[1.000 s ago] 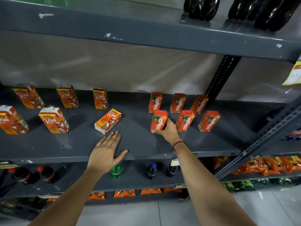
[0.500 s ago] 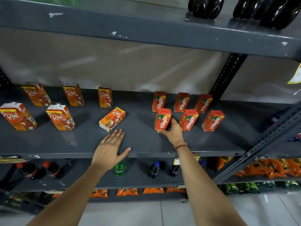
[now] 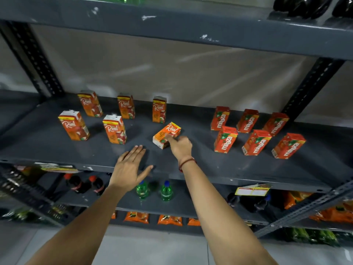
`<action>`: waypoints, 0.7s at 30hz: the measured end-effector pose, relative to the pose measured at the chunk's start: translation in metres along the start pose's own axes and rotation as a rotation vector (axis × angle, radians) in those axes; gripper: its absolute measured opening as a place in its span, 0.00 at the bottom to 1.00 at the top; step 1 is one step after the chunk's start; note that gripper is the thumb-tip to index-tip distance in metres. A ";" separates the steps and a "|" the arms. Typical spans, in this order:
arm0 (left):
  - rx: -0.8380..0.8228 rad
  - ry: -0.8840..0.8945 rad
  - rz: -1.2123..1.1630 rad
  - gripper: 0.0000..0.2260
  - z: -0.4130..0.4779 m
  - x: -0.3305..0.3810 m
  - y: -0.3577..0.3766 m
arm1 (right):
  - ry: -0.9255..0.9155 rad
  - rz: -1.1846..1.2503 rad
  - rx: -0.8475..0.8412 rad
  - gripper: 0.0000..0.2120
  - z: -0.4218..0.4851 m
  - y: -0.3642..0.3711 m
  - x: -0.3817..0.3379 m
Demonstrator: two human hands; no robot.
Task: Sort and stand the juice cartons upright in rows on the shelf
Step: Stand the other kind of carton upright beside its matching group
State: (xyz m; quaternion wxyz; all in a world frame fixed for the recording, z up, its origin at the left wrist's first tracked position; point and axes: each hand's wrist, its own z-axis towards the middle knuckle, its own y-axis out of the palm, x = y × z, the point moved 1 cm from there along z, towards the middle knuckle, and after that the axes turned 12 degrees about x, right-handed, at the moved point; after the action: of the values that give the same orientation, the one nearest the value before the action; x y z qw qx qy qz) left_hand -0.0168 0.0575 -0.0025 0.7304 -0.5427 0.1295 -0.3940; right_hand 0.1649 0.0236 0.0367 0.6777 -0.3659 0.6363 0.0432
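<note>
On the grey shelf (image 3: 219,169) one orange Real carton (image 3: 166,134) lies on its side in the middle. My right hand (image 3: 180,147) reaches to it, fingertips touching its near end, with no closed grip visible. My left hand (image 3: 129,167) rests flat and open on the shelf's front edge, just left of that carton. Several Real cartons stand upright at the left in two rows, the nearest (image 3: 114,129) beside the lying one. Several red Maaza cartons (image 3: 225,139) stand upright in two rows at the right.
The upper shelf (image 3: 172,29) hangs close overhead with dark bottles (image 3: 305,6) on it. Perforated steel uprights (image 3: 309,87) stand at the back corners. Below are green bottles (image 3: 142,190), cola bottles (image 3: 76,185) and orange snack packets (image 3: 136,217).
My right hand let go of the front-left Maaza carton, now standing alone, and moved left onto the lying Real carton. The left hand stayed flat on the shelf. The view shifted left.
</note>
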 end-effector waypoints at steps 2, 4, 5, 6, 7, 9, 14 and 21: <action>-0.017 -0.015 0.019 0.43 0.001 -0.012 -0.003 | 0.153 0.010 -0.007 0.32 0.001 0.020 -0.014; -0.041 0.006 0.055 0.46 0.000 -0.018 -0.001 | 0.256 -0.010 0.051 0.41 0.000 0.032 -0.022; -0.048 0.019 0.078 0.47 0.000 -0.020 0.000 | 0.281 -0.050 0.070 0.43 0.000 0.036 -0.025; -0.053 0.028 0.098 0.47 0.000 -0.020 0.002 | 0.297 -0.089 0.078 0.44 0.002 0.038 -0.026; -0.058 0.034 0.111 0.48 -0.001 -0.021 0.003 | 0.314 -0.114 0.071 0.44 0.004 0.040 -0.028; -0.052 0.041 0.125 0.48 -0.001 -0.022 0.005 | 0.346 -0.111 0.042 0.43 0.009 0.041 -0.030; -0.028 0.055 0.126 0.46 -0.001 -0.024 0.007 | 0.341 -0.126 -0.067 0.44 0.016 0.042 -0.034; -0.016 0.056 0.105 0.43 -0.001 -0.026 0.010 | 0.310 -0.009 -0.114 0.34 0.010 0.041 -0.018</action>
State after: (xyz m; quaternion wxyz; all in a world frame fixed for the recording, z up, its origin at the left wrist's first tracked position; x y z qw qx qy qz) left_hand -0.0306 0.0766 -0.0182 0.7419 -0.5297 0.1814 -0.3689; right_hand 0.1486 0.0662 0.0341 0.5496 -0.4089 0.7283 0.0190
